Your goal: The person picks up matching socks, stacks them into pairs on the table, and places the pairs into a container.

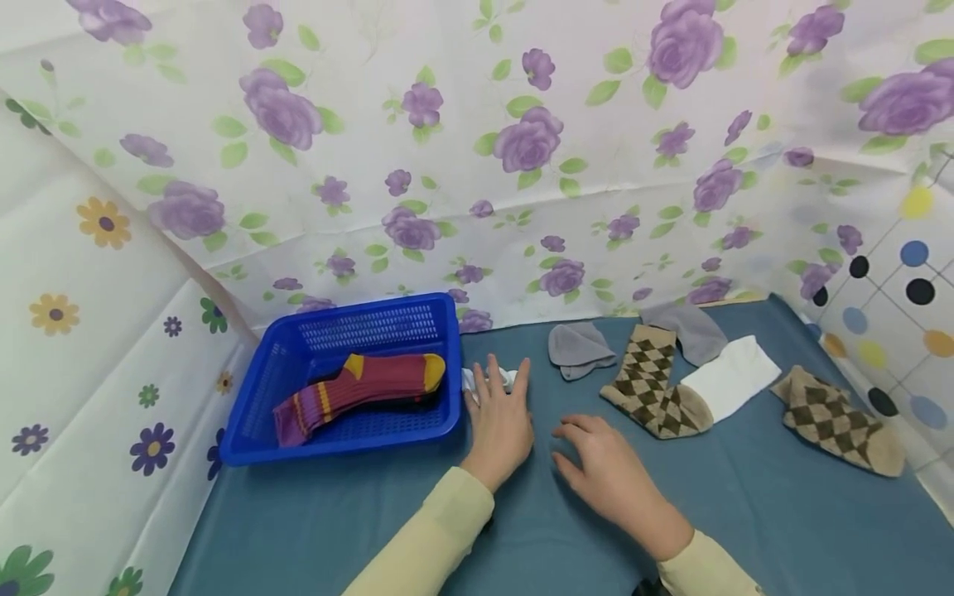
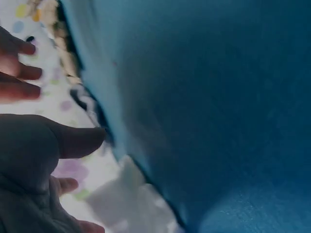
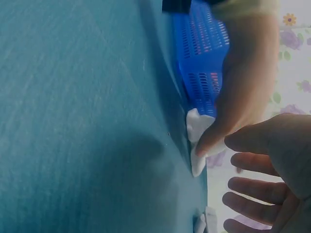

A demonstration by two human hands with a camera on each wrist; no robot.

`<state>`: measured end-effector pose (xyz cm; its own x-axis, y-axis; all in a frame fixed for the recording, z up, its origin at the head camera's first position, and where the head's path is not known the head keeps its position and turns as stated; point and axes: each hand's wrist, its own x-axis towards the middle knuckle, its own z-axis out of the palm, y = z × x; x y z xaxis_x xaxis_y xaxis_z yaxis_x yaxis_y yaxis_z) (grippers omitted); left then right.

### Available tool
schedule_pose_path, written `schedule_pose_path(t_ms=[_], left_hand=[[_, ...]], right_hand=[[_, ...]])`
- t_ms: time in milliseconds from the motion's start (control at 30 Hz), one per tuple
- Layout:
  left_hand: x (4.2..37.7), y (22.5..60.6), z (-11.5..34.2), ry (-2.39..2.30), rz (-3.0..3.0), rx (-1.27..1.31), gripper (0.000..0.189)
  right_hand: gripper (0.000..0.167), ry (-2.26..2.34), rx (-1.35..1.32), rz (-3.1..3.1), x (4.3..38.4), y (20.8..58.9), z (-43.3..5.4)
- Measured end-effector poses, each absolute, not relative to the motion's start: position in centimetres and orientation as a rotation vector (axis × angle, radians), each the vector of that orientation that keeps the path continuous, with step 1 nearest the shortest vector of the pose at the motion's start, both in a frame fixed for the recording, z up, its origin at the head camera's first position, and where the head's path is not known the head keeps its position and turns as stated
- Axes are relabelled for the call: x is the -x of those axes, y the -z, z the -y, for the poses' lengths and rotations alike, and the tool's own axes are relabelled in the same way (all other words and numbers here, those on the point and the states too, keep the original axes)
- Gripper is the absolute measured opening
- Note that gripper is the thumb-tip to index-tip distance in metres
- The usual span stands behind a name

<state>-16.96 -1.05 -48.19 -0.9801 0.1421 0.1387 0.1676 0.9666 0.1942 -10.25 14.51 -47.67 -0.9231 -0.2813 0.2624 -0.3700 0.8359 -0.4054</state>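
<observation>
Head view: from my station I see the blue basket (image 1: 339,453) at the far left corner of the table (image 1: 298,530), a maroon sock (image 1: 373,382) inside. Just beside its right rim, a crumpled white cloth (image 1: 469,380) lies under the left hand (image 1: 499,430), fingers spread apart; I cannot tell whether they touch it. The right hand (image 1: 607,468) has its fingers loosely bent, holding nothing. Farther right I see a grey sock (image 1: 581,348) near the far edge, an argyle sock (image 1: 643,372), a white sock (image 1: 734,377) and, by the right edge, another argyle sock (image 1: 838,420)
</observation>
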Motion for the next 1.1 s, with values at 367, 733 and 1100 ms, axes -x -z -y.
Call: schedule_pose_path(t_ms=[367,733,1100], left_hand=[[18.2,49.8,2.4,0.317,3.117,0.032,0.047],[14.4,49.1,3.5,0.832,2.941,0.491,0.025],[11.4,47.1,3.1,1.076,2.747,0.62,0.044]], right_hand=[[0.028,-0.719,-0.473,2.84,10.0,47.4,-14.8],[0.03,-0.764,-0.404,2.813,10.8,46.7,-16.2],[0.039,-1.121,-0.321,2.914,11.6,46.2,-16.0]])
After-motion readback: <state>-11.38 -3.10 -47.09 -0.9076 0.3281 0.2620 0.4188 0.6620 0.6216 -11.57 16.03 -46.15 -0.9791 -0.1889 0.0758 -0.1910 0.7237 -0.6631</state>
